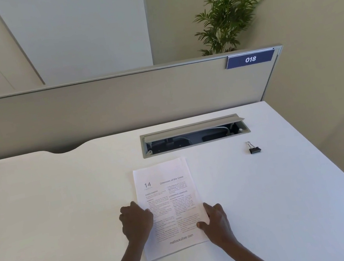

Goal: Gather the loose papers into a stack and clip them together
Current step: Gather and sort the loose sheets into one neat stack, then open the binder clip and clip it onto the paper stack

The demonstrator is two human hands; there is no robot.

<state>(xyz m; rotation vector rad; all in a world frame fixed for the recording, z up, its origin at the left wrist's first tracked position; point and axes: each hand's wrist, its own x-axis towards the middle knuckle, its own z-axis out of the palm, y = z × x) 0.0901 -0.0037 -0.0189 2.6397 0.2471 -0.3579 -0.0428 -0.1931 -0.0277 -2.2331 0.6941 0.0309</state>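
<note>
Two hands square up a stack of papers on a white desk.

The left hand (136, 221), fingers curled, grips the left edge of the papers (170, 205); the right hand (215, 221) holds the right edge, thumb lying on the top sheet. The papers lie flat near the middle of the desk (56, 218), printed side up. Farther back to the right, well apart from them, sits a black binder clip (254, 149). Behind it is an open cable tray (192, 136), then a grey partition (105, 105) with a blue "018" sign (250, 59), and a plant (227, 16) beyond.
</note>
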